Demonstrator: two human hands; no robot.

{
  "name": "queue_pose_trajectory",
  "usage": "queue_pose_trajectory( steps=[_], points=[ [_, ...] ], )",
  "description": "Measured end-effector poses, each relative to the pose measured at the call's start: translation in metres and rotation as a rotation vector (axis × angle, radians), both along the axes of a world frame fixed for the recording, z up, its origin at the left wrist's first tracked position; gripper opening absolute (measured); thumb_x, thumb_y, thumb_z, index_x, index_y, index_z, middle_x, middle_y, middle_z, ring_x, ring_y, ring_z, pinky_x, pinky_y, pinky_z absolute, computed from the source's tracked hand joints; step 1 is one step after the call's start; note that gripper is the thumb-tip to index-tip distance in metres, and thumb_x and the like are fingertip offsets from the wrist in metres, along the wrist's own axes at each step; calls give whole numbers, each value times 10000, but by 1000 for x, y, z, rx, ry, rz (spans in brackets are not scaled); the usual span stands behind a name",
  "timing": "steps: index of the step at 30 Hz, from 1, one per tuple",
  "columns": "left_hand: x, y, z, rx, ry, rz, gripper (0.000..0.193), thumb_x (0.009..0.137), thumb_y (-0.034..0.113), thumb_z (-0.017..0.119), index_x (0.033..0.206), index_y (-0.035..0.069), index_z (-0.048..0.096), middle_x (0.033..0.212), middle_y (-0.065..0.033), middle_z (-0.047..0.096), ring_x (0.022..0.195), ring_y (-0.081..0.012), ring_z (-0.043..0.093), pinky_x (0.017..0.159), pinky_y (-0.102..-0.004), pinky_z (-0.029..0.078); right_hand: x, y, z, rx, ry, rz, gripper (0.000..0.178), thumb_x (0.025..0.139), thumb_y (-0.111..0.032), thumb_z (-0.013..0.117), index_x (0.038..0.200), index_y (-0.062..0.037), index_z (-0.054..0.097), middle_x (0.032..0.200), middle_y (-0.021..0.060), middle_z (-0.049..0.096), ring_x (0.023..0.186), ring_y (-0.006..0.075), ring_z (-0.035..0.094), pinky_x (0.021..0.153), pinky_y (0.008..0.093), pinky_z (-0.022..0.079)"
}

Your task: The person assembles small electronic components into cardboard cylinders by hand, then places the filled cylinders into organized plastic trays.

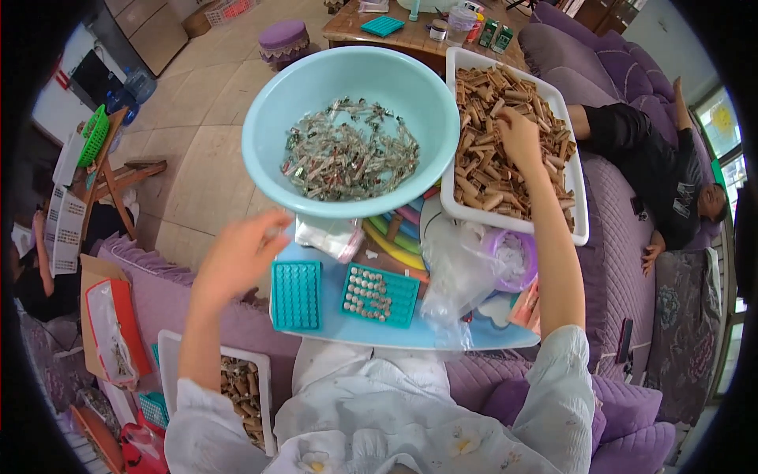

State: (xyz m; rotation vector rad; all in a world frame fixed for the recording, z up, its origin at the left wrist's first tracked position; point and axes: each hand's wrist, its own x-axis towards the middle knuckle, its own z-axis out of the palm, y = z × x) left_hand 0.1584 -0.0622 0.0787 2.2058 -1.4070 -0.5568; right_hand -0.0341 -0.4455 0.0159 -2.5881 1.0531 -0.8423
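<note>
My right hand [519, 136] is over a white tray [583, 207] heaped with brown cardboard tubes [493, 170]. Its fingers are closed at a pale tube at their tips; part of the grip is hidden. My left hand [237, 257], smeared by motion, hovers left of the small table with its fingers apart and nothing visible in them. Nearest to it are a clear plastic packet [328, 235] and a teal grid tray [297, 296]. A second teal tray [381, 295] holds small round whitish pieces in part of its cells. Beyond stands a light-blue basin [260, 170] with many small clear glass-like pieces [347, 154].
A purple tub [513, 257] and crumpled clear plastic bag [454, 276] sit on the blue table [410, 338]. Another tray of tubes [241, 387] is at lower left. A person [655, 158] lies on the purple sofa at right; another person sits at far left.
</note>
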Motion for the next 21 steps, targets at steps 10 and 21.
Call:
queue_pose_trajectory(
  steps=[10, 21],
  points=[
    [109, -230, -94, -97, 501, 130, 213, 743, 48, 464, 935, 40, 557, 816, -52, 590, 641, -105, 529, 555, -244, 434, 50, -46, -28, -117, 343, -54, 116, 695, -54, 527, 781, 13, 567, 850, 195, 555, 776, 337, 544, 686, 386, 448],
    [117, -284, -138, 186, -250, 302, 297, 695, 183, 577, 950, 32, 560, 899, -159, 590, 874, -301, 557, 714, -388, 451, 45, -17, -8, 218, 164, -10, 150, 670, -156, 590, 727, -17, 600, 671, 158, 585, 668, 298, 574, 638, 363, 452]
  ],
)
